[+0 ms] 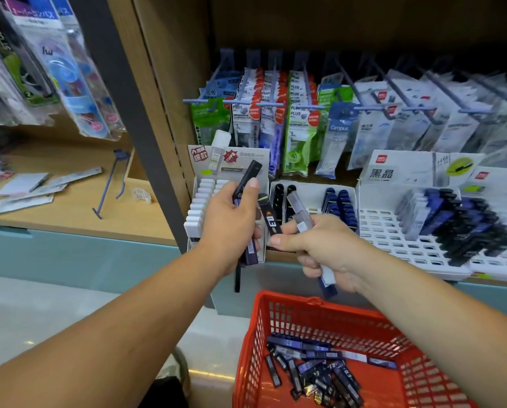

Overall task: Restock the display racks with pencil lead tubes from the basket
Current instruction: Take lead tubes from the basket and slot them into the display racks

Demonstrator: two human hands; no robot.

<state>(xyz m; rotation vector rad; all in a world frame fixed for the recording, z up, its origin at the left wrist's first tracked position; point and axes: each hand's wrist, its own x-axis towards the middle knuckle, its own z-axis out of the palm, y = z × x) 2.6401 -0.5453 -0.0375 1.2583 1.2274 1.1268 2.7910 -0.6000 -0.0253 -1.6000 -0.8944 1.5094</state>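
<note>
My left hand (231, 219) grips several dark pencil lead tubes (247, 179) upright in front of the left display rack (197, 207), which holds white-capped tubes. My right hand (319, 245) holds a bunch of grey and blue tubes (300, 214) and pinches a black tube marked E0 (271, 219) between thumb and forefinger. The red basket (275, 316) below holds several loose dark tubes (314, 369). The middle rack (311, 198) has black and blue tubes. The right white rack (393, 231) is partly filled with dark tubes.
Packets hang on blue pegs (275, 104) behind the racks. A dark upright post (134, 119) divides the shelving. On the left wooden shelf (69, 207) lie flat packets and a loose blue hook (111, 184). A teal cabinet front runs below.
</note>
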